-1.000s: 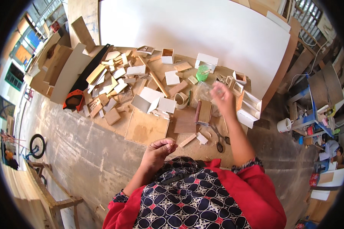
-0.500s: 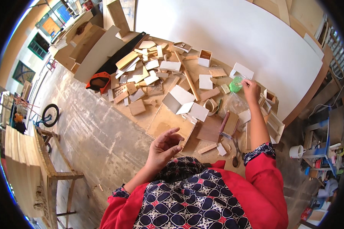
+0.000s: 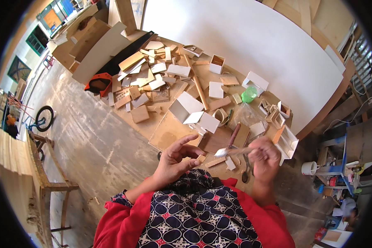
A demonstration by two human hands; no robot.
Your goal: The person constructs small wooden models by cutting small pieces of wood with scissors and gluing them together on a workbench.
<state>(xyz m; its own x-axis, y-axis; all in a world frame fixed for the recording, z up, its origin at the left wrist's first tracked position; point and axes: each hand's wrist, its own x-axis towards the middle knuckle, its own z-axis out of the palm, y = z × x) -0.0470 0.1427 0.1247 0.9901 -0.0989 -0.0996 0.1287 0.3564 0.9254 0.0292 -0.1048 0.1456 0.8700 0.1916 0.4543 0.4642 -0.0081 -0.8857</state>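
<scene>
Between the thumb and fingers of my left hand [image 3: 172, 162] is a small block of wood [image 3: 201, 158], held low in front of my chest. My right hand [image 3: 265, 160] grips a thin brown stick [image 3: 240, 151], slightly blurred, its tip coated with something white and wet-looking. That tip points left, a short way from the block and apart from it. Farther off stands a green translucent container [image 3: 249, 94], on the table's right side. Beneath the stick lie a tool with a dark red handle [image 3: 234, 134] and small wood offcuts [image 3: 215, 161]. Scissors [image 3: 245, 175] are partly hidden beside my right hand.
Wood scraps [image 3: 146, 76] crowd the table's far left, beside a handsaw with an orange handle [image 3: 98, 84]. White panels [image 3: 187, 104] and a plywood square [image 3: 167, 129] lie mid-table. Small open boxes [image 3: 287, 142] sit at right. A large white board [image 3: 244, 39] lies behind.
My right hand has come back from the green container toward my chest, now with the white-tipped stick plainly visible. The left hand still holds the small block.
</scene>
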